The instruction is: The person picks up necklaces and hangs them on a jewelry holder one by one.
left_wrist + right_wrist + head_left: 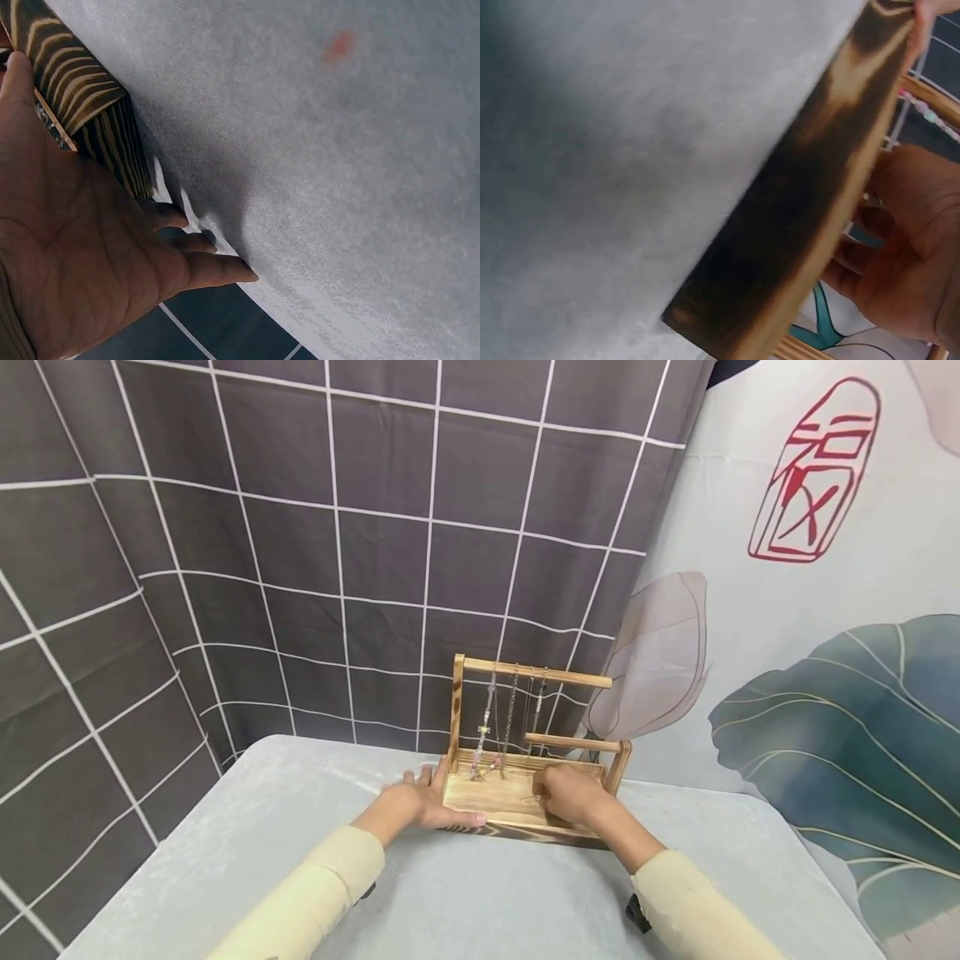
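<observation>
A wooden jewelry stand (495, 827) with a shallow tray base stands on the cloth-covered table. Several necklaces (512, 714) hang from its upper bar, one with pale beads and a small yellow piece. My left hand (420, 802) rests against the stand's left front corner, thumb along the front edge, other fingers stretched out beside it; the left wrist view shows the palm by the dark-grained corner (97, 97). My right hand (573, 795) is over the right part of the tray, fingers curled, pinching a thin beaded chain (537, 797). The front wall (802, 195) partly hides those fingertips in the right wrist view.
A shorter, lower bar (573, 742) rises on the stand's right side, just behind my right hand. The pale table cloth (300, 810) extends to both sides and in front. A dark checked curtain (382, 568) and a printed white one (720, 677) hang behind.
</observation>
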A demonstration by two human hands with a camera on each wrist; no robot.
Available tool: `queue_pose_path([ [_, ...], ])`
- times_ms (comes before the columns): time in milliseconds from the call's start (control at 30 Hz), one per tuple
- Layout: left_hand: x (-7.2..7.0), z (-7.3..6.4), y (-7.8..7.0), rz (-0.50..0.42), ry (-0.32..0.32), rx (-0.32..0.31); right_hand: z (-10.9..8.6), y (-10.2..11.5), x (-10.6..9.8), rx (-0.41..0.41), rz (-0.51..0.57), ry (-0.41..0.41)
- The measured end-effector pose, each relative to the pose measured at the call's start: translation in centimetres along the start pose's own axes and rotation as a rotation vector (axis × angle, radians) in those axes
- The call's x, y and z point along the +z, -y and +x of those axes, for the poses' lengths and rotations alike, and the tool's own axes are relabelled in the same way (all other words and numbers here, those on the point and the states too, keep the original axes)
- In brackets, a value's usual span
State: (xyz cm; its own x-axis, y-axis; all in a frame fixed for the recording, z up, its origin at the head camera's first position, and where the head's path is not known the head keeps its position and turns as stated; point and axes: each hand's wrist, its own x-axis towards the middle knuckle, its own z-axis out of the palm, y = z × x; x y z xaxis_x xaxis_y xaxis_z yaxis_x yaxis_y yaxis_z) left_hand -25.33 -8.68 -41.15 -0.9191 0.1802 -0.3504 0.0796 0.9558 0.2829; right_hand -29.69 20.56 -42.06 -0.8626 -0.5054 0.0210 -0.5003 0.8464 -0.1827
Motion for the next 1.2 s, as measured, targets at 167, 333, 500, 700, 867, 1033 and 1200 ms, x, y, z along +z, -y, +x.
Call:
queue_pose_path([
  [167, 0.0, 0.1, -0.1, 0.008, 0.0, 0.0, 0.5, -1.3, 1.1, 0.035, -0.028, -0.042],
  [333, -0.2, 0.1, -0.2, -0.01, -0.004, 0.004, 0.8, -4.0, 1.7, 0.015, 0.145, -0.066],
  [500, -0.7, -0.2, -0.1, -0.011, -0.002, 0.006, 0.7, -4.2, 0.5, 0.105, 0.47, -0.017],
  [700, -0.7, -0.5, 0.2, -0.017, 0.002, -0.01, -0.4, -2.4, -1.2, 0.162, 0.565, -0.069],
  [867, -0.4, -0.2, 0.4, -0.016, -0.001, -0.019, -0.7, -1.2, -1.6, 0.255, 0.658, -0.071],
  [1033, -0.2, -0.1, 0.3, -0.012, 0.009, -0.012, -0.6, -1.1, -1.0, 0.319, 0.819, -0.089],
  [1200, -0.2, -0.2, 0.1, -0.014, 0.01, -0.001, -0.5, -1.1, -0.8, 0.339, 0.965, -0.117],
])
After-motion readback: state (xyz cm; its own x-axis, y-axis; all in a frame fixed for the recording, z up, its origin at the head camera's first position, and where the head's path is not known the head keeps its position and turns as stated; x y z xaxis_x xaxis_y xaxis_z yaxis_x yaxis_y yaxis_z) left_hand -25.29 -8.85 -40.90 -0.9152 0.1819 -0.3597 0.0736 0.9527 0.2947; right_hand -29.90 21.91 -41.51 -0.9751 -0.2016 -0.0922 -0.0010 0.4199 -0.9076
